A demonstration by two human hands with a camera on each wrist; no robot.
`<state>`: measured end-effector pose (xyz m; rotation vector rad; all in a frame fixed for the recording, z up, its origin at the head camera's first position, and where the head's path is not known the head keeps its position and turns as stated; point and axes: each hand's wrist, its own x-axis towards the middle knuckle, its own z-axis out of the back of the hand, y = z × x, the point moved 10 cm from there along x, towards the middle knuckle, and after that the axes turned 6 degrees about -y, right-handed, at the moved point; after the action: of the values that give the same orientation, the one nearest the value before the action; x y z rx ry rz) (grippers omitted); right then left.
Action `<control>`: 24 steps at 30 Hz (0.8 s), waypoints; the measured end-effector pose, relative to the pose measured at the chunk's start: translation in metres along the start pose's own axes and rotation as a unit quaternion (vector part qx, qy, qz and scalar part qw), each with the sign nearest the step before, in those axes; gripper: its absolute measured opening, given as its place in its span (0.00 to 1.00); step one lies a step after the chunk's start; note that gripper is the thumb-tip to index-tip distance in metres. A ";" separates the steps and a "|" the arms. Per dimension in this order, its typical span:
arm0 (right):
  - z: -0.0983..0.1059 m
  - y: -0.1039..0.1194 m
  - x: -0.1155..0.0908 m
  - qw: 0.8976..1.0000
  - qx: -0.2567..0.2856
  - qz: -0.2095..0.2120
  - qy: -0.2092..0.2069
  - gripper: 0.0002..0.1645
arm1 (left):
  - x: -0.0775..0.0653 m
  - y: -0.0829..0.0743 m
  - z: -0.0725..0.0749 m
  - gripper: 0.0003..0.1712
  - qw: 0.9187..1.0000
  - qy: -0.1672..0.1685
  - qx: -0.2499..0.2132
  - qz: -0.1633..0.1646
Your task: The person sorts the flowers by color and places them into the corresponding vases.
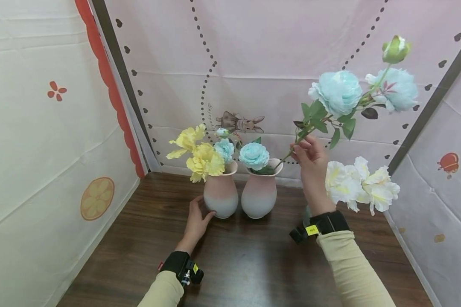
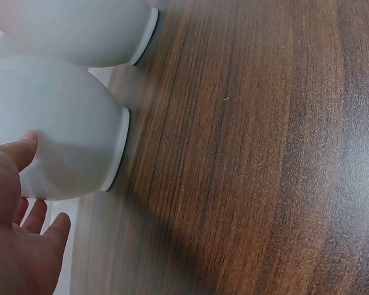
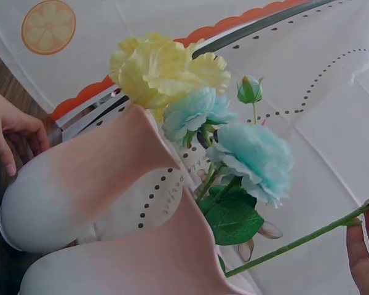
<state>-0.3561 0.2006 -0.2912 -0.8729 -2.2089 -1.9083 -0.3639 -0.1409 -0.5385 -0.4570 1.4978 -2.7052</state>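
Note:
My right hand point(image 1: 311, 166) pinches the green stem point(image 3: 301, 243) of a tall artificial flower spray with pale blue blooms point(image 1: 339, 94), leaves and a bud. The stem slants, its lower end inside the mouth of the right pink-and-white vase point(image 1: 259, 196). That vase also has a blue flower point(image 1: 254, 156) at its mouth. My left hand point(image 1: 196, 219) rests at the lower left side of the left vase point(image 1: 220, 196), thumb against its front point(image 2: 24, 150) and fingers loosely spread. Yellow flowers point(image 1: 205, 162) and a smaller blue flower point(image 1: 224, 149) rise by the left vase's mouth.
White flowers point(image 1: 363, 183) stand at the right, partly behind my right arm; what supports them is mostly hidden. Both vases stand close together near the back of the brown wooden table point(image 1: 242, 264). Printed cloth walls point(image 1: 276, 38) enclose the back and sides.

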 end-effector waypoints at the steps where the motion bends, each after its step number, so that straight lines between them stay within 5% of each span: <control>1: -0.001 -0.002 0.000 1.000 0.000 -0.004 0.001 0.15 | 0.000 0.000 0.000 0.41 1.000 0.000 -0.001 0.000; 18: -0.013 -0.024 0.006 0.995 -0.082 -0.055 0.030 0.22 | 0.000 0.002 0.000 0.41 1.000 -0.003 -0.012 -0.006; 24: -0.020 -0.035 0.006 0.977 -0.183 -0.071 0.084 0.24 | -0.001 0.002 0.001 0.41 1.000 -0.004 -0.011 -0.008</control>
<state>-0.3838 0.1818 -0.3150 -0.5762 -1.9021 -2.4074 -0.3633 -0.1424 -0.5395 -0.4812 1.5302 -2.6973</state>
